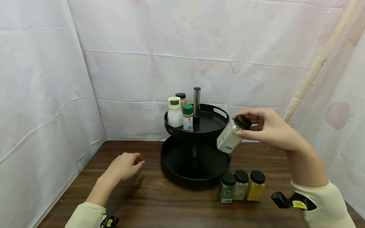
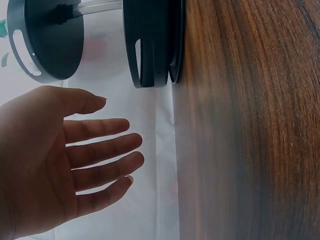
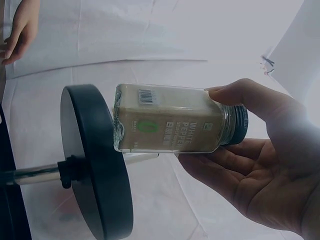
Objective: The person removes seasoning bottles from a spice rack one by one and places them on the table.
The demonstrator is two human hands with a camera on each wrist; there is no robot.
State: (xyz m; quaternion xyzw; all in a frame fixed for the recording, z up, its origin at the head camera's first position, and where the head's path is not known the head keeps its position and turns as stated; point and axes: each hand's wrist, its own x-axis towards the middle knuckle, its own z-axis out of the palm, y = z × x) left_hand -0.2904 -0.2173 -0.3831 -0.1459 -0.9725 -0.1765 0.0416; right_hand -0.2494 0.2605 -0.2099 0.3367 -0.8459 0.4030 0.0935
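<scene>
My right hand (image 1: 270,129) pinches a white pepper jar (image 1: 230,138) near its black lid, thumb on one side and fingers on the other. The jar tilts in the air beside the right rim of a black two-tier rack (image 1: 197,184). In the right wrist view its label (image 3: 192,134) reads white pepper, and pale powder fills it. Left of the rack, my left hand (image 1: 126,165) hovers over the table with relaxed fingers and holds nothing. The left wrist view shows those fingers (image 2: 107,152) spread slightly apart.
On the upper tier stand a light-green-capped shaker (image 1: 174,116), a green-lidded jar (image 1: 187,119) and a black-lidded jar (image 1: 181,97) behind. Three black-lidded jars, green (image 1: 226,190), beige (image 1: 240,188) and yellow (image 1: 255,188), stand on the wooden table (image 1: 174,216) by the rack's front right.
</scene>
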